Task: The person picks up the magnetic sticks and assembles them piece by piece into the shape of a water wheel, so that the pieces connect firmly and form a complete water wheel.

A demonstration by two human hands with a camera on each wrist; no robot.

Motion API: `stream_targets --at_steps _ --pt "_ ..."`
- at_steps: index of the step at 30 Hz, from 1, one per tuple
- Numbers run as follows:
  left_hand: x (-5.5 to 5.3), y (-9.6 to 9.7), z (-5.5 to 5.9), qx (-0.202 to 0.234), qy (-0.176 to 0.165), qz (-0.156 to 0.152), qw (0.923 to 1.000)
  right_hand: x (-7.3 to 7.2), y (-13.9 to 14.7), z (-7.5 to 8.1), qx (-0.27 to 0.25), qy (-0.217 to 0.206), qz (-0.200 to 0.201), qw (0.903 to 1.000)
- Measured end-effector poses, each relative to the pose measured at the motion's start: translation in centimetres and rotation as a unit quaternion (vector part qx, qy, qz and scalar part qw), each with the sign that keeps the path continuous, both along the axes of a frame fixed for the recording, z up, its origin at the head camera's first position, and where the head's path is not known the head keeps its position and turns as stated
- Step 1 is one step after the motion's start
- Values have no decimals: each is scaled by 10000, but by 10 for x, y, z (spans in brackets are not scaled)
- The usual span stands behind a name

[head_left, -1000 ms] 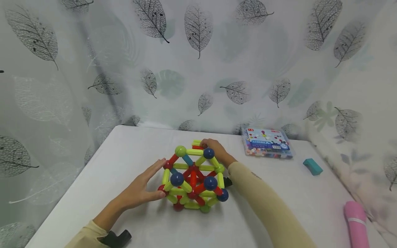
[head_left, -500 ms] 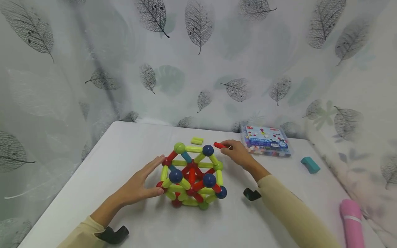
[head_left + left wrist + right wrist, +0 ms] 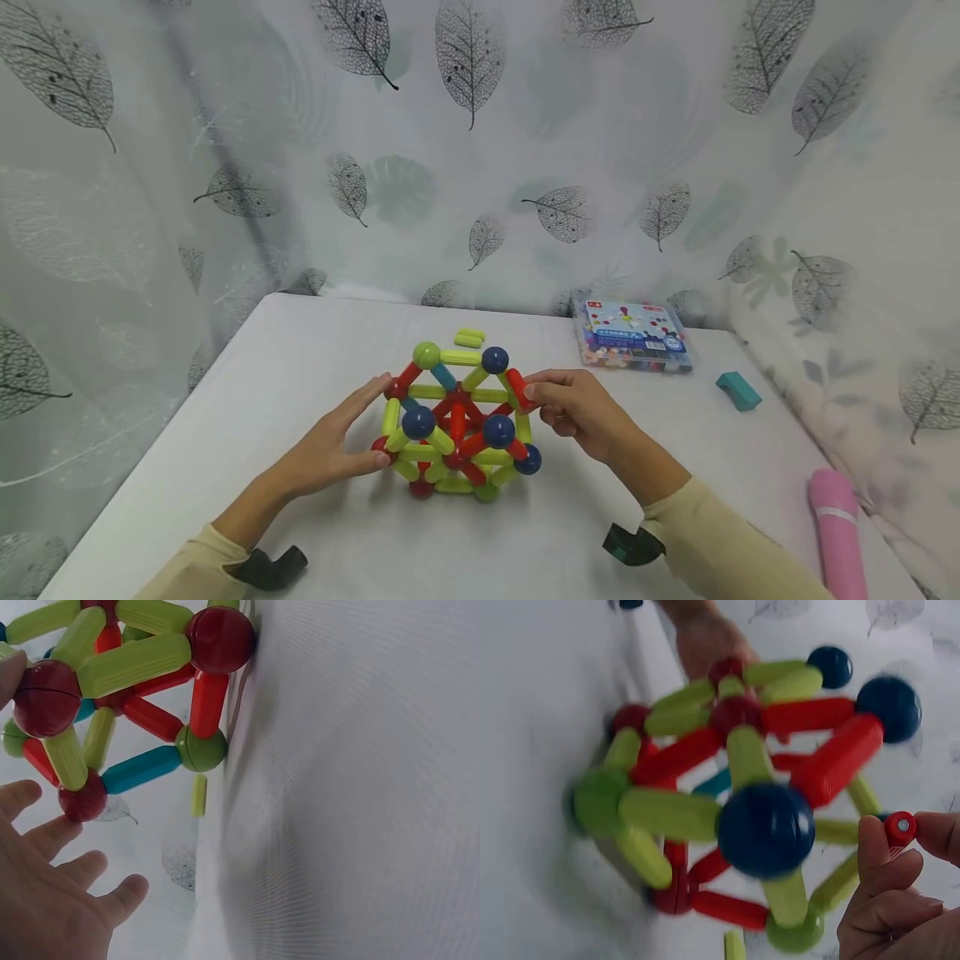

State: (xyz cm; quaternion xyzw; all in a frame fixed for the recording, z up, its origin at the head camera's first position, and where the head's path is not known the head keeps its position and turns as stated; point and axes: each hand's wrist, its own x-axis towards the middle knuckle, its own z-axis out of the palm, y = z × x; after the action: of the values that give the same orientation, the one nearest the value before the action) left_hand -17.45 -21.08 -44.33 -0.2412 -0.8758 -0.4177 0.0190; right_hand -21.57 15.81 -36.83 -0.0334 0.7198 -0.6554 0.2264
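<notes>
A magnetic ball-and-stick structure (image 3: pixel 457 421) of red, blue and green balls joined by lime, red and teal sticks sits on the white table. At its left side, my left hand (image 3: pixel 322 454) is spread, the thumb on a lower red ball and fingertips by an upper red ball (image 3: pixel 82 796). The fingers look extended rather than curled round it. My right hand (image 3: pixel 585 412) pinches a red magnetic stick (image 3: pixel 517 390) between thumb and forefinger, at the structure's upper right. A metal tip shows on the stick's end (image 3: pixel 900 827). Whether it touches a ball cannot be told.
Behind the structure lie two lime sticks (image 3: pixel 469 337). A clear plastic box (image 3: pixel 633 335) with a printed label stands at the back right. Nearer the right edge are a teal block (image 3: pixel 738 392) and a pink cylinder (image 3: pixel 837 533). A leaf-patterned curtain (image 3: pixel 465 167) hangs behind the table.
My right hand picked up the red stick from behind the structure, drew it rightward, then brought it forward to the structure's upper right. My left hand stayed at the left side.
</notes>
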Motion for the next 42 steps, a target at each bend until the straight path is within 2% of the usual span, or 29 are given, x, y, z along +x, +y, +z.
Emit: stream_targets --at_steps 5,13,24,30,33,37,39,42 --pt "0 1 0 15 36 -43 10000 11 -11 4 -290 -79 102 9995" --pt "0 2 -2 49 39 -49 10000 17 -22 8 -673 -197 96 9975" --pt "0 1 0 48 90 -55 9999 21 -30 7 -501 -318 6 9982" --pt "0 1 -1 3 28 -20 10000 25 -22 4 -121 3 298 9995" --pt "0 0 -1 -7 1 -12 10000 30 -15 3 45 330 713 9969" --pt "0 -1 -1 4 35 -13 10000 37 -14 2 198 812 1259 9885" --pt "0 -1 -1 3 58 -23 10000 39 -17 2 271 967 1307 9863" --pt "-1 -1 -1 0 69 -55 10000 40 -20 1 355 1062 1128 9873"
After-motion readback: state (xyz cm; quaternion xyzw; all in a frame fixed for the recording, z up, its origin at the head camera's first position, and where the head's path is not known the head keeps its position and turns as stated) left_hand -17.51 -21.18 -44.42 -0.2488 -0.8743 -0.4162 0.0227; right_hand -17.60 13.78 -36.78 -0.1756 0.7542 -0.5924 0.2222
